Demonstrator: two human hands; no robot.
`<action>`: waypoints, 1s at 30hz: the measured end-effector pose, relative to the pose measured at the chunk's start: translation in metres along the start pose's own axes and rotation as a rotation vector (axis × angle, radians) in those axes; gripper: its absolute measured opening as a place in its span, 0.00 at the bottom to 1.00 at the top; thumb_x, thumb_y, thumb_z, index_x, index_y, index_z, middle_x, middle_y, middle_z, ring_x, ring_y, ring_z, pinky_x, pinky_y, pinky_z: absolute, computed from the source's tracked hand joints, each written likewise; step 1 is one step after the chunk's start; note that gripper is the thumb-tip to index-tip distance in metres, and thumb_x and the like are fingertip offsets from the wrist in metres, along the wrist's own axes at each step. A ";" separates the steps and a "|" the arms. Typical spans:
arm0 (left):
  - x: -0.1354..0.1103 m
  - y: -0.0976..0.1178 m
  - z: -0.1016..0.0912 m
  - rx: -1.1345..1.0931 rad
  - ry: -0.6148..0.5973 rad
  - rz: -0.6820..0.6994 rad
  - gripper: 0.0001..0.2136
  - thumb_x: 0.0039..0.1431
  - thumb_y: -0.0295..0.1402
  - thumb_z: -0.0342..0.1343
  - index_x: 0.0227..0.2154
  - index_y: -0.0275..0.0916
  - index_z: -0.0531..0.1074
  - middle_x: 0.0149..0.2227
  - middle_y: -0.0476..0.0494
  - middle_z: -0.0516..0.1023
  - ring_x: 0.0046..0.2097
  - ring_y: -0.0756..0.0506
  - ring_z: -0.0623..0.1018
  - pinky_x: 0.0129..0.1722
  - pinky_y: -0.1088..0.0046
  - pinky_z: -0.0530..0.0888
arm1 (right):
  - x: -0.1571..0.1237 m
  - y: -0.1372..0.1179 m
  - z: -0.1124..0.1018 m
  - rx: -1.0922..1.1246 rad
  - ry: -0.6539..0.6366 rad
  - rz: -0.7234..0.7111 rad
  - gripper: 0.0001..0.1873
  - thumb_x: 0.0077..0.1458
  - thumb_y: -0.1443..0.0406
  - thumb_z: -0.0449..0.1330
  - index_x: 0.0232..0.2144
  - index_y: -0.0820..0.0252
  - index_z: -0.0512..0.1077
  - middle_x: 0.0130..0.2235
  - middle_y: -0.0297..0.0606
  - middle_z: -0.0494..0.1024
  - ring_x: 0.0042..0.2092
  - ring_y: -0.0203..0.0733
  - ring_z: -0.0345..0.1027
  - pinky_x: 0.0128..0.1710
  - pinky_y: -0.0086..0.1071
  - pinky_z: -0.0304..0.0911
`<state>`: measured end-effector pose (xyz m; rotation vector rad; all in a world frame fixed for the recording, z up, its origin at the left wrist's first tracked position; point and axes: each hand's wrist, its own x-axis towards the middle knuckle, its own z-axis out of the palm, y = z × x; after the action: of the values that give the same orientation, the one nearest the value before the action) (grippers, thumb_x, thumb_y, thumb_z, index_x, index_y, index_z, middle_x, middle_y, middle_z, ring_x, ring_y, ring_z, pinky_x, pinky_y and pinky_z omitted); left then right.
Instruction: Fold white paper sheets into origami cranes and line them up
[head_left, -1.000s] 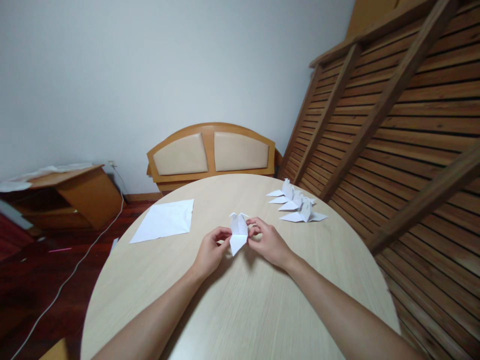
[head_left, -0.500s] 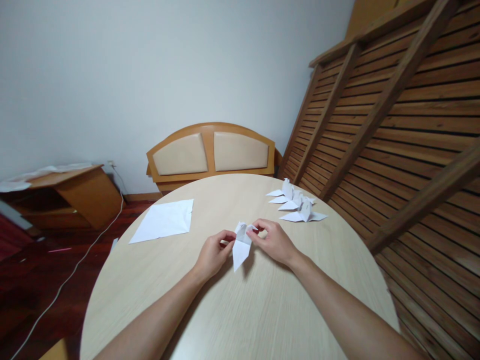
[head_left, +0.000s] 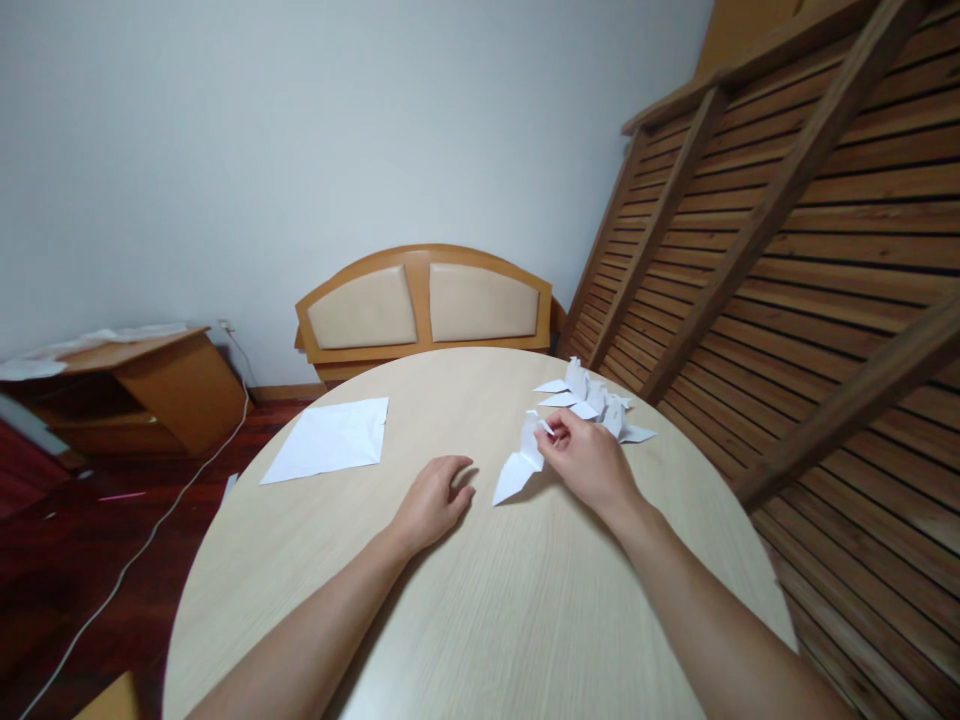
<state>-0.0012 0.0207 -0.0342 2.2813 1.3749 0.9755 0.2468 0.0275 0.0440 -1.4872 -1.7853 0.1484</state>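
Observation:
My right hand (head_left: 589, 462) pinches a white folded paper figure (head_left: 519, 465) by its upper end, and the figure's pointed lower tip hangs just above the round light-wood table (head_left: 480, 600). Resting on the table left of the figure, my left hand (head_left: 435, 500) holds nothing, its fingers loosely extended. A small cluster of finished white paper figures (head_left: 592, 402) lies on the table just beyond my right hand.
A stack of flat white paper sheets (head_left: 330, 440) lies at the table's far left. Behind the table stands a wooden chair back with beige pads (head_left: 424, 305). A slatted wooden frame (head_left: 787, 260) leans at the right. A low wooden cabinet (head_left: 150, 390) and a cable are on the floor at left.
My left hand let go of the paper figure and settled on the table. My right hand carried the figure to the right, toward the cluster of finished figures.

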 end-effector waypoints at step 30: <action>0.002 -0.001 0.001 0.067 -0.039 -0.006 0.15 0.61 0.33 0.55 0.50 0.37 0.70 0.50 0.36 0.77 0.53 0.38 0.74 0.55 0.57 0.70 | 0.009 0.052 -0.060 -0.656 -0.235 0.528 0.21 0.55 0.64 0.58 0.52 0.60 0.70 0.44 0.55 0.79 0.47 0.63 0.74 0.39 0.44 0.67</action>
<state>-0.0010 0.0233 -0.0346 2.3307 1.4174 0.8913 0.3249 0.0282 0.0613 -2.4884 -1.6528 -0.0086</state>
